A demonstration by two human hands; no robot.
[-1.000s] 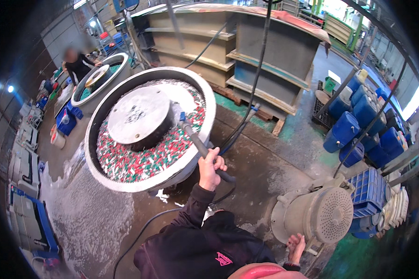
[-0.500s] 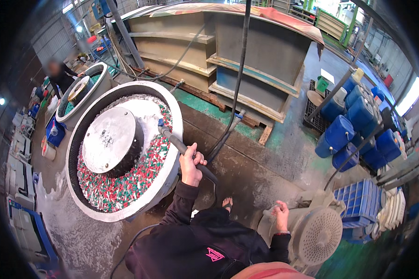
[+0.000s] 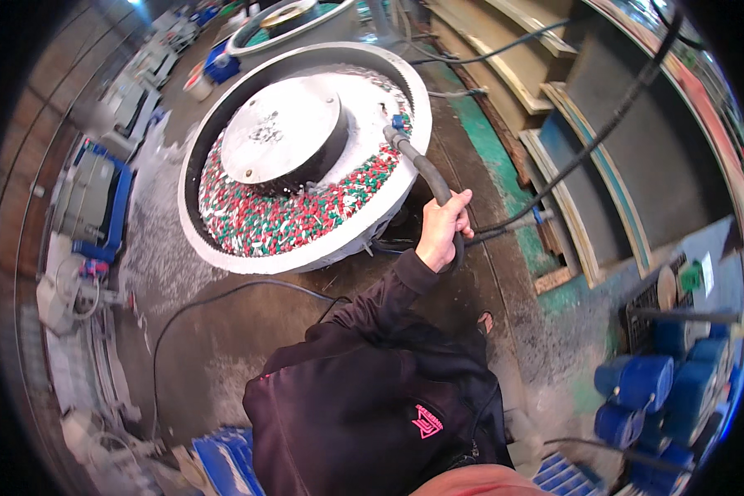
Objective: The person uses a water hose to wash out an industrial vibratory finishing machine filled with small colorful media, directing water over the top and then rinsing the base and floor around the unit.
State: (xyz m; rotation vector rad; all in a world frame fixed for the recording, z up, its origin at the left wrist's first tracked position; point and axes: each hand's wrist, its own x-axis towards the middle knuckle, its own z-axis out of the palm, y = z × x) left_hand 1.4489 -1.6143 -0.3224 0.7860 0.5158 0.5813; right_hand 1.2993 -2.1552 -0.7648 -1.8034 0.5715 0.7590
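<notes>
My left hand (image 3: 442,230) is closed around a thick dark hose (image 3: 428,172). The hose's end, with a grey fitting and a blue valve piece (image 3: 398,121), points over the near right rim of a large round white tub (image 3: 417,157). Inside the tub lie many small red, green and white pieces (image 3: 331,211), covered by white foam (image 3: 360,99) on the far right side. A pale metal disc (image 3: 277,124) on a dark hub stands in the tub's middle. My right hand is out of view.
A second tub (image 3: 339,37) stands behind. Large tanks with ledges (image 3: 612,174) rise at the right. Blue drums (image 3: 636,380) are grouped at the lower right. A thin dark hose (image 3: 169,322) curves over the wet floor at the left.
The view has swung rightward and down, so the tub sits higher and my right hand has left the picture. My left hand keeps its hold on the hose.
</notes>
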